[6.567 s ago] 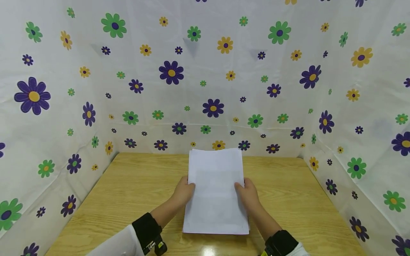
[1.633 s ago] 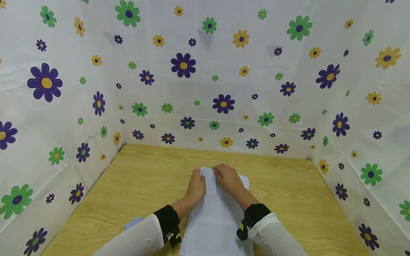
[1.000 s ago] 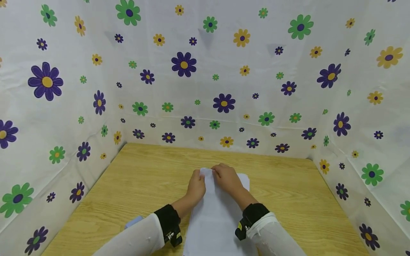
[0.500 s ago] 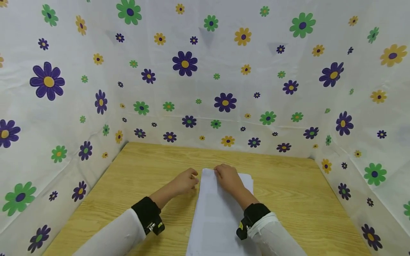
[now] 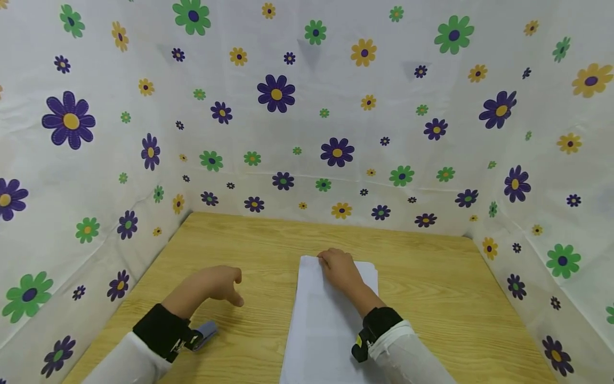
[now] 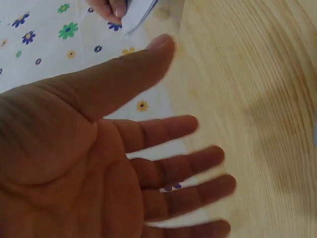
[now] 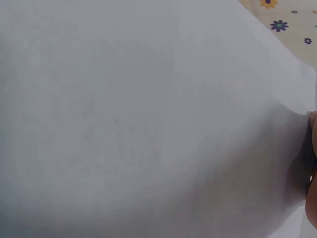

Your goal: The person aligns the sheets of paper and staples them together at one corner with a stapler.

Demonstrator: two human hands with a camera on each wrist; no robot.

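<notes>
A stack of white paper sheets lies lengthwise on the wooden table, its near end cut off by the head view's lower border. My right hand pinches the stack's far edge between thumb and fingers; in the right wrist view the paper fills most of the picture. Off to the left, my left hand hovers over the table holding nothing. Its palm shows in the left wrist view with fingers spread. Close to the left wrist lies a small oblong blue thing, partly hidden by the wrist camera.
The wooden table is enclosed at the back and both sides by a white curtain printed with flowers. Bare wood shows on both sides of the paper.
Earlier both hands gripped the stack's sides, then its far end. My left hand has since let go and moved left and nearer, toward the blue thing. The right hand keeps its pinch.
</notes>
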